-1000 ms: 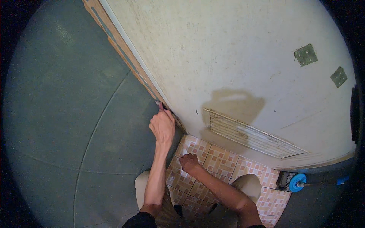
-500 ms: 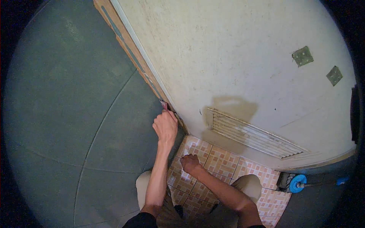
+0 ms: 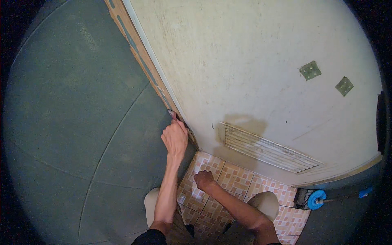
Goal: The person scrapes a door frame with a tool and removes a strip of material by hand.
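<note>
My left hand (image 3: 175,138) is closed round a small tool with a reddish-pink handle (image 3: 174,116). Its short tip touches the wooden door frame (image 3: 152,71); the exact kind of tool is too small to make out. A grey-blue streak (image 3: 134,45) runs along the wood above the hand. To the right of the frame is a stained white door (image 3: 237,61). My right hand (image 3: 205,180) hangs over the floor between my knees, its fingers curled; whatever they may hold is hidden.
A dark green-grey wall (image 3: 81,106) fills the left side. Low on the door sits a slatted vent (image 3: 269,147), with two green patches (image 3: 310,71) higher up. Patterned tiles (image 3: 234,175) cover the floor. A brush-like block with a blue disc (image 3: 317,199) stands at the lower right.
The view has shifted slightly, so the door and vent sit a little differently. My left hand has edged a little up along the frame with the tool. The right hand keeps its curled pose.
</note>
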Motion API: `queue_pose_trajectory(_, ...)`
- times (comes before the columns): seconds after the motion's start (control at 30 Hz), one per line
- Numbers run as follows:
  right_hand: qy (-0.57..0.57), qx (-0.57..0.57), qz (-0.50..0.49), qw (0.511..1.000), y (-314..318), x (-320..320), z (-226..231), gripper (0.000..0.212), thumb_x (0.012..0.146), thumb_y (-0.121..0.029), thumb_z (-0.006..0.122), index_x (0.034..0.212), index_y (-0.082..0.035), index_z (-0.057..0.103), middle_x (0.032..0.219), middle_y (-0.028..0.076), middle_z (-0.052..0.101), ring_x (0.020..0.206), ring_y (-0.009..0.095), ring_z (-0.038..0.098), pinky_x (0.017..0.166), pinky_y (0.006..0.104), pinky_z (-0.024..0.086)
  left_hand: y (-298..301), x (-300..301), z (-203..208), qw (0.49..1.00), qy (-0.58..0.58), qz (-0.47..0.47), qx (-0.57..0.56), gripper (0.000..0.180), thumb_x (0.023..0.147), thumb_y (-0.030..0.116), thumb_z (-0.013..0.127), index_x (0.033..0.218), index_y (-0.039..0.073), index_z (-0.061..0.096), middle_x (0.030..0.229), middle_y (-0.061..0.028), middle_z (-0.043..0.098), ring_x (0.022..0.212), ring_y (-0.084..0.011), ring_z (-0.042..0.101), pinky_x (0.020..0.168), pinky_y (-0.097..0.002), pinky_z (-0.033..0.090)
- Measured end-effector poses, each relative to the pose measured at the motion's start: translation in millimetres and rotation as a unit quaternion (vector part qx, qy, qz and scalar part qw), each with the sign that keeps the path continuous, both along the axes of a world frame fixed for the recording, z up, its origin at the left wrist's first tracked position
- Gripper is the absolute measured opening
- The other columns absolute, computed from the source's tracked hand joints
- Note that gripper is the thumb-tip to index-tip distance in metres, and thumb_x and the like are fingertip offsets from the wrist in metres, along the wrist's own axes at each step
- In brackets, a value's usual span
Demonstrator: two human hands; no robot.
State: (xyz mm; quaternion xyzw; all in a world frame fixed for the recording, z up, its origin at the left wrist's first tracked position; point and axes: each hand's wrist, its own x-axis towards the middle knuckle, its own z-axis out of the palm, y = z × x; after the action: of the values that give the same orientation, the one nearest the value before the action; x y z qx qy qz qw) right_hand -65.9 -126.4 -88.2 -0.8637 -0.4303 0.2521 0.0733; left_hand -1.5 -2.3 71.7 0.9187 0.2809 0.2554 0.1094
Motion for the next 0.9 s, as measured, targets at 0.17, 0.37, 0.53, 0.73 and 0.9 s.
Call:
queue_pose_trajectory(0.17, -0.004, 0.021, -0.008, 1.000, -2, -2, -20, 0.019, 0.078, -0.013, 0.059, 0.094, -0.005, 0.067, 0.096, 0.015, 0.066, 0.097, 0.031, 0.062, 0.078, 0.0464, 0.050, -1, 0, -5, 1.000, -0.002, 0.004, -0.001, 0.031, 0.090, 0.019, 0.048, 0.086, -0.007, 0.064, 0.073, -0.0297, 0.062, 0.070, -0.0453, 0.063, 0.065, -0.0544, 0.050)
queue_pose_trajectory(0.37, -0.013, 0.028, 0.002, 1.000, 7, -7, -4, 0.020, 0.079, -0.012, 0.056, 0.095, -0.006, 0.067, 0.096, 0.015, 0.066, 0.097, 0.031, 0.062, 0.080, 0.0464, 0.049, 7, -2, -40, 0.995, 0.084, -0.026, -0.037, 0.028, 0.089, 0.018, 0.049, 0.090, -0.006, 0.065, 0.074, -0.0283, 0.064, 0.072, -0.0444, 0.064, 0.067, -0.0534, 0.051)
queue_pose_trajectory(0.53, -0.029, 0.048, 0.005, 0.998, 1, -7, -6, 0.019, 0.079, -0.013, 0.055, 0.094, -0.006, 0.066, 0.091, 0.015, 0.065, 0.091, 0.032, 0.062, 0.075, 0.0457, 0.049, 1, 0, -21, 0.999, 0.028, -0.011, -0.012, 0.029, 0.091, 0.018, 0.047, 0.089, -0.006, 0.064, 0.072, -0.0286, 0.063, 0.068, -0.0443, 0.064, 0.063, -0.0535, 0.051)
queue_pose_trajectory(0.73, -0.029, 0.052, 0.020, 0.998, -2, -4, -21, 0.018, 0.078, -0.012, 0.057, 0.093, -0.007, 0.066, 0.092, 0.013, 0.065, 0.091, 0.029, 0.062, 0.072, 0.0454, 0.049, 4, 1, 3, 1.000, -0.014, -0.002, 0.021, 0.031, 0.092, 0.018, 0.047, 0.081, -0.006, 0.062, 0.070, -0.0283, 0.063, 0.065, -0.0446, 0.063, 0.060, -0.0534, 0.051)
queue_pose_trajectory(0.9, -0.012, 0.000, 0.019, 1.000, 7, -6, -9, 0.021, 0.078, -0.012, 0.057, 0.095, -0.007, 0.067, 0.096, 0.012, 0.065, 0.093, 0.029, 0.062, 0.073, 0.0446, 0.049, 9, 1, -23, 0.999, 0.044, -0.022, 0.017, 0.034, 0.091, 0.020, 0.048, 0.110, -0.006, 0.060, 0.072, -0.0275, 0.063, 0.069, -0.0445, 0.064, 0.065, -0.0545, 0.050)
